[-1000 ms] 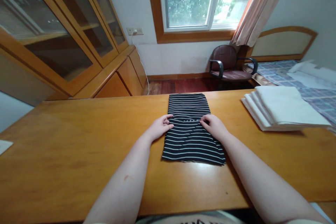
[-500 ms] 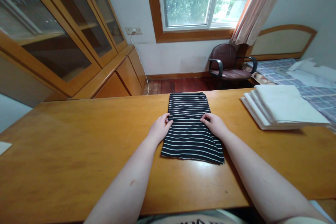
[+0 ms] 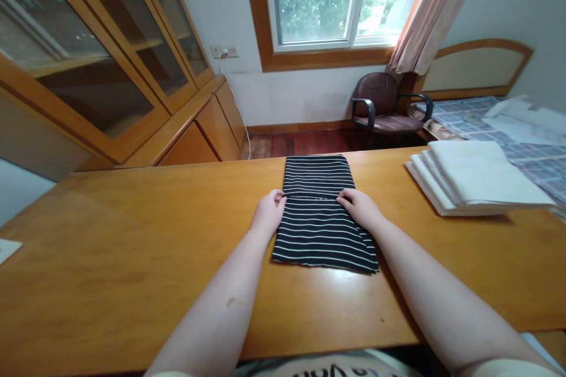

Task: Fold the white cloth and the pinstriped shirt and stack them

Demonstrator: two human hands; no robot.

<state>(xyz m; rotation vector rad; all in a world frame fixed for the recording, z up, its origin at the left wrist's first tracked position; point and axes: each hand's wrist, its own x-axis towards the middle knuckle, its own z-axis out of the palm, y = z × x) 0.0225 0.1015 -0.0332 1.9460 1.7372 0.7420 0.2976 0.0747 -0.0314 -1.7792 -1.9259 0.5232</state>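
Observation:
A black garment with thin white stripes [image 3: 319, 224] lies folded on the wooden table [image 3: 132, 235], its far end near the table's back edge. My left hand [image 3: 268, 213] pinches the left side of a fold edge that runs across the garment's middle. My right hand [image 3: 360, 207] pinches the right side of the same edge. Both hands have their fingers curled onto the cloth, and both forearms reach in from the near edge.
A stack of folded white cloth [image 3: 475, 184] sits at the table's right. A paper corner [image 3: 6, 249] shows at the far left. Behind the table stand a glass-fronted wooden cabinet [image 3: 101, 65], an armchair [image 3: 384, 109] and a bed [image 3: 508, 129].
Both hands have drawn the fold edge a little farther away from me along the garment. The near hem has shifted slightly away too.

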